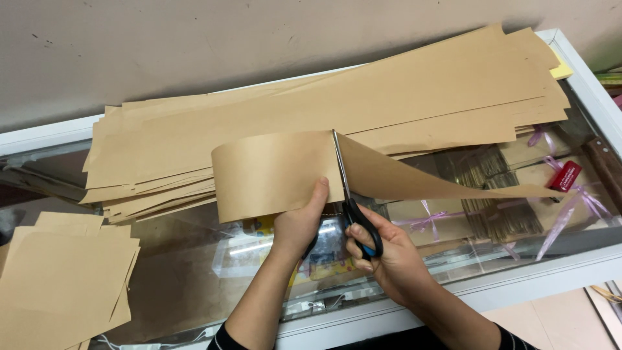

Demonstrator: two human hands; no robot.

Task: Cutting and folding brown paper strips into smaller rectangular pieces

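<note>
My left hand (299, 223) pinches the lower edge of a long brown paper strip (272, 172), which curls over to the left. My right hand (389, 256) grips black-handled scissors (353, 210) whose blades point up through the strip, near its top edge. To the right of the blades the cut part of the strip (414, 178) hangs out toward the right. Behind it lies a thick stack of long brown paper strips (324, 110) on the glass counter top (194, 259).
A pile of shorter cut brown sheets (61, 279) lies at the left on the glass. Under the glass are packets with purple ribbons (427, 220) and a red packet (565, 176). A white counter frame (518, 282) runs along the front; a wall stands behind.
</note>
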